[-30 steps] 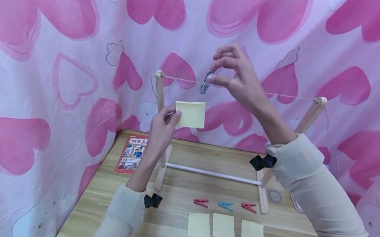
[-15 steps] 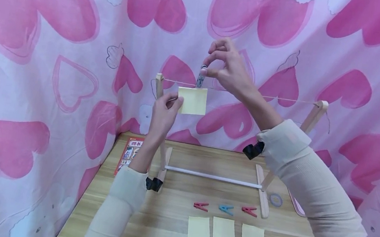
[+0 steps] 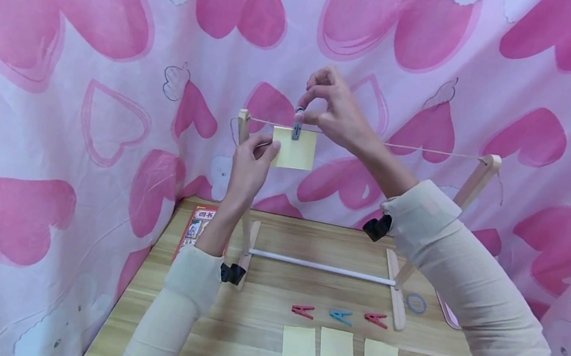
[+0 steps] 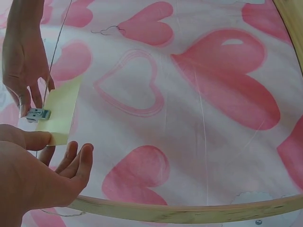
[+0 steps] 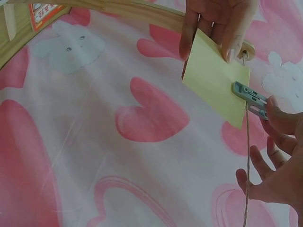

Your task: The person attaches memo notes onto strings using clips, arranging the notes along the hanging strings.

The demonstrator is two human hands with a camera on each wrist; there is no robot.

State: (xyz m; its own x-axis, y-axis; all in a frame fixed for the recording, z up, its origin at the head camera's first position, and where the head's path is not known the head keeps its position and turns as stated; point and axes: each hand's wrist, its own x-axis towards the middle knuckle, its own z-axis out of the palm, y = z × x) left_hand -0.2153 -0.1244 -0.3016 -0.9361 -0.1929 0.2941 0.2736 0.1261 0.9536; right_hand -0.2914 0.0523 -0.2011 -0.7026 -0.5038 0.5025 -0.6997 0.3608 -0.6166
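Note:
My left hand [image 3: 254, 162] pinches the left edge of a yellow sticky note [image 3: 296, 154] between thumb and fingers, holding it up at a string [image 3: 422, 150]. Above it, my right hand [image 3: 333, 110] pinches the handle end of a grey-blue clothespin [image 3: 297, 127]. In the right wrist view the tip of the clothespin [image 5: 250, 97] overlaps the top edge of the note [image 5: 213, 78], right where the string passes. The left wrist view shows the clothespin [image 4: 38, 114] across the string and the note's edge.
The string spans two wooden posts [image 3: 476, 180] joined below by a white rod [image 3: 322, 267]. In front lie two red clothespins, a blue clothespin [image 3: 340, 316] and three yellow notes [image 3: 336, 348]. A comic-style booklet [image 3: 197, 229] lies left, a ring [image 3: 416, 303] right.
My left hand has raised the note to the string. My right hand has moved left and brought the clothespin down over the note's top edge.

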